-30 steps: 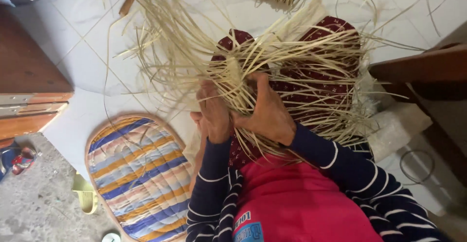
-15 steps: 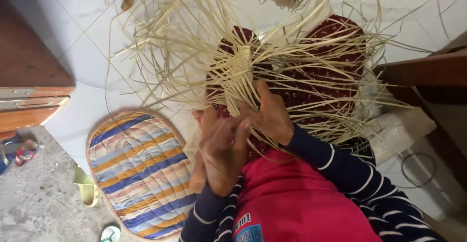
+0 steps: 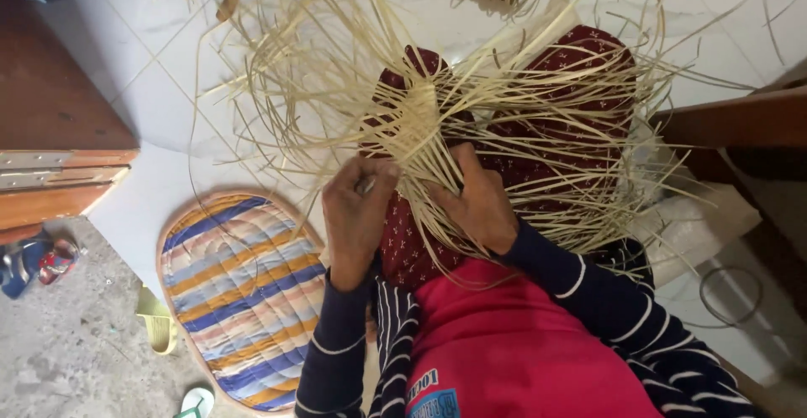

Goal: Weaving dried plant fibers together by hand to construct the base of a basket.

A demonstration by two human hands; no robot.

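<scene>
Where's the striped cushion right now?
In the head view the striped cushion lies on the floor at lower left, just beside the person's left hand and sleeve, below the wooden cabinet.

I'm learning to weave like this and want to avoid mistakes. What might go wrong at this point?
The loose strips fan out in a tangle, so one may snag or kink. The right hand alone pins the woven centre; it might slip loose. The left hand pinches one thin strip, which could snap.
</scene>
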